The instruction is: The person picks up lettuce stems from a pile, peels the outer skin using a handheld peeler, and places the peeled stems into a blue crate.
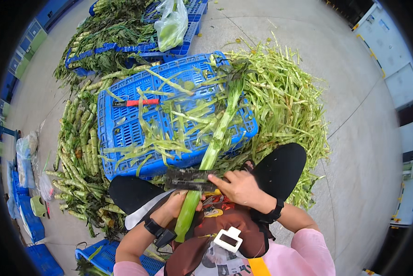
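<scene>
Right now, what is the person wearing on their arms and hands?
Both hands are bare, no gloves. The left hand and right hand each have a black band with a small device at the wrist. Pink sleeves cover the upper arms.

Long green stalk [215, 138], peeler [188, 178] across

Both forearms come up from the lower edge, bent inward. The left hand [176, 204] is curled closed in a grip; the right hand [241, 186] clamps shut just above it.

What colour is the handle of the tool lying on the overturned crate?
Red, on the tool lying on the blue crate; the head view shows it.
</scene>
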Demonstrator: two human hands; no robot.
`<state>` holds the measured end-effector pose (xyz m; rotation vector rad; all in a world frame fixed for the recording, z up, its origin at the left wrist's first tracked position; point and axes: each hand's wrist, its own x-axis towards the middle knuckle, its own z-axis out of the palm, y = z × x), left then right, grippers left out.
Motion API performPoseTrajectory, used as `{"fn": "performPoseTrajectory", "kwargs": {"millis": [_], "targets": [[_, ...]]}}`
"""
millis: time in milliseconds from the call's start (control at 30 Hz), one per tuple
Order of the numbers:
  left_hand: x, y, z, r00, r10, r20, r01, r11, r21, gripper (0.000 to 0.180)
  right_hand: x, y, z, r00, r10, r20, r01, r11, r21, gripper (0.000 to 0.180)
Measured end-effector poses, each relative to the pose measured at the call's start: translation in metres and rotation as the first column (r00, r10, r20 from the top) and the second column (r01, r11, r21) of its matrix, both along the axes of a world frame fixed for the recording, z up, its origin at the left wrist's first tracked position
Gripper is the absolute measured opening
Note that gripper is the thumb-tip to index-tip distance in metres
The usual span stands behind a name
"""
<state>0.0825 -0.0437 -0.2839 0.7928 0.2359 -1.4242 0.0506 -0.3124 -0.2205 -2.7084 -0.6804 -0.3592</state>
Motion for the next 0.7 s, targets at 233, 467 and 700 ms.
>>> {"fn": "performPoseTrajectory", "kwargs": {"millis": [233,467,700], "targets": [[-0.006,-0.005,0.01,0.977,0.215,-0.001,-0.215,0.976,-0.025,0.046,0.055,-0.062,0.008,0.854,-0.519,0.033,0.52,0.854,-0.011,0.043],[-0.006,-0.002,0.026,0.976,0.202,0.086,-0.207,0.977,0.054,0.048,0.068,-0.057,0.01,0.935,-0.354,0.014,0.354,0.933,-0.071,0.047],[0.002,-0.011,0.036,0.931,0.238,0.276,-0.266,0.962,0.068,0.044,0.072,-0.067,0.008,0.931,-0.366,0.012,0.366,0.931,-0.013,0.04]]}}
